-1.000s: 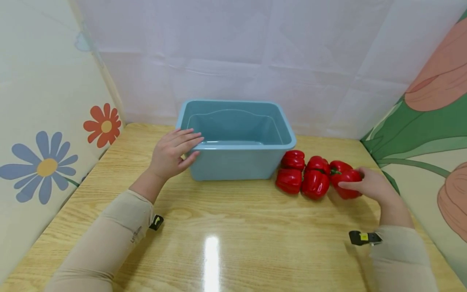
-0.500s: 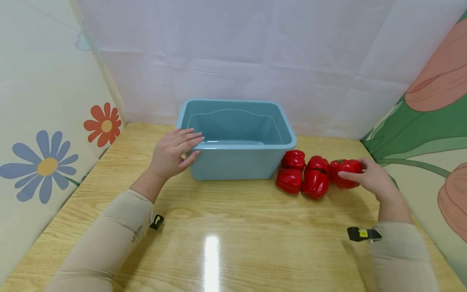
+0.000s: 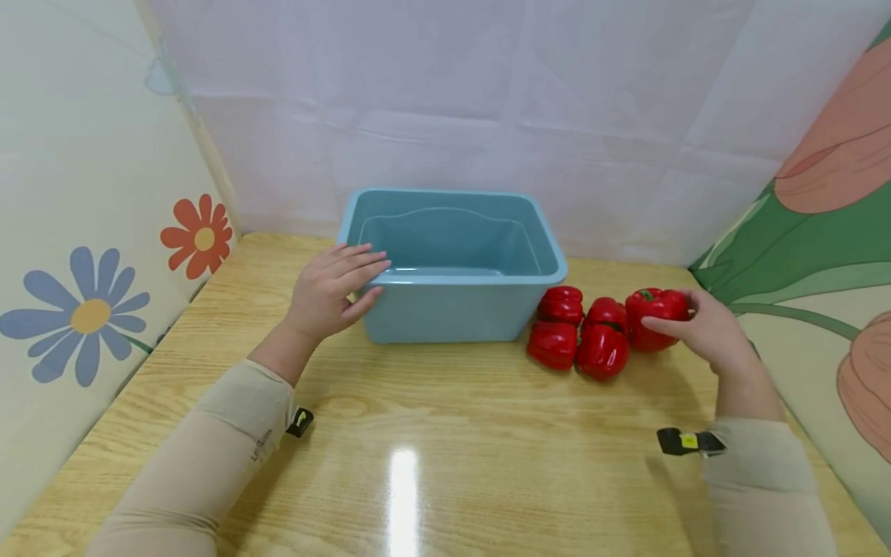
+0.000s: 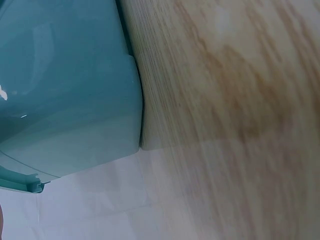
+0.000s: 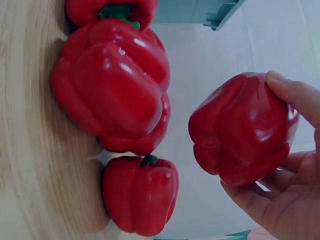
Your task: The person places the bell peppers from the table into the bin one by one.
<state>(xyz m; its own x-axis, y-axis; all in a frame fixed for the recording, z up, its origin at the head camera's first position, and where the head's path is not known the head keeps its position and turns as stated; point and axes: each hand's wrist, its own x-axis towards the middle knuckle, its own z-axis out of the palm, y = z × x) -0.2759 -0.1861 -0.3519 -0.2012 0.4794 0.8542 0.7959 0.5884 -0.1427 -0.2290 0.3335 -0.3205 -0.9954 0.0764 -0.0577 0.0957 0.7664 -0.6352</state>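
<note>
My right hand (image 3: 717,333) grips a glossy red bell pepper (image 3: 654,319), thumb on one side and fingers on the other. In the right wrist view this held bell pepper (image 5: 242,130) hangs clear of the table, and another bell pepper (image 5: 141,195) rests on the wood below it. That lower one is hidden behind the held one in the head view. My left hand (image 3: 330,294) rests on the front left corner of a blue plastic bin (image 3: 445,313), fingers stretched over its rim. The bin's visible inside holds nothing. The left wrist view shows the bin's side wall (image 4: 75,90).
Several more red bell peppers (image 3: 602,353) lie close together at the bin's right front corner. The wooden table (image 3: 445,418) runs back to a white sheet (image 3: 431,116). Panels with painted flowers (image 3: 90,317) stand on the left and right.
My right hand has raised the bell pepper, moved it slightly away and left, and tilted it so its stem now points up. The left hand and bin stay put.
</note>
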